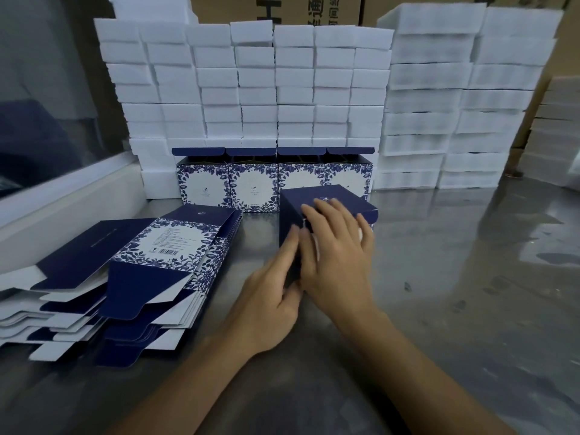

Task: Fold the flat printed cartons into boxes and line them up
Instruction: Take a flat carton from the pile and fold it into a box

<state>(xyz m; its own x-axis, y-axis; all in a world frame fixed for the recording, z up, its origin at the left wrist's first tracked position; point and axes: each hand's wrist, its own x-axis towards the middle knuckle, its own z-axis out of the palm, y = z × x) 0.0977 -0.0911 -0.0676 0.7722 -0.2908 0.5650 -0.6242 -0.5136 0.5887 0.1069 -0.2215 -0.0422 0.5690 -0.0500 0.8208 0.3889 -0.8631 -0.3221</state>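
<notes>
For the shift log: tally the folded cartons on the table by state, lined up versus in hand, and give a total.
Folded boxes lined up in the back row, top flaps open: 4
Box being folded, under the left hand and right hand: 1
Total: 5
The flat cartons overlap too much to count.

Packing workshop: stacked foam blocks point(282, 86)

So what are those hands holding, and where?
A dark blue carton being folded. The right hand presses flat on its near end; the left hand touches its lower left edge.
</notes>
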